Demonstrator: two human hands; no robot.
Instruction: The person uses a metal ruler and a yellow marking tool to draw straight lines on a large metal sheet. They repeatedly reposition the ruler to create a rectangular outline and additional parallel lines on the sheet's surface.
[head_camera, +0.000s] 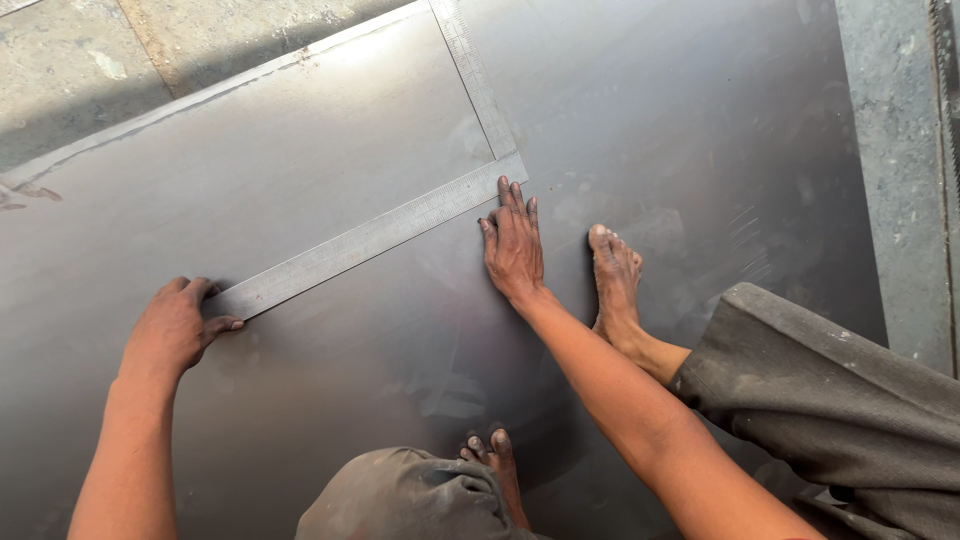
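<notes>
A large steel sheet (330, 130) lies flat on a concrete floor (70, 60), and a metal square (400, 225) rests on it, its long arm running from the lower left up to a corner near the sheet's middle, its other arm running from that corner toward the sheet's far edge. The left hand (175, 328) sits at the free end of the long arm, fingers curled over the tip and the thumb stretched out along the arm's near edge, pressing it down rather than gripping it. The right hand (513, 245) lies open and flat on the sheet just below the corner of the square, fingers together and straight, the fingertips (505, 187) touching the long arm's near edge; it holds nothing. A bare foot (615, 275) stands on the sheet just right of that hand, and the toes (490, 447) of the other foot show near the sheet's near edge, beside a knee in grey cloth (400, 500).
</notes>
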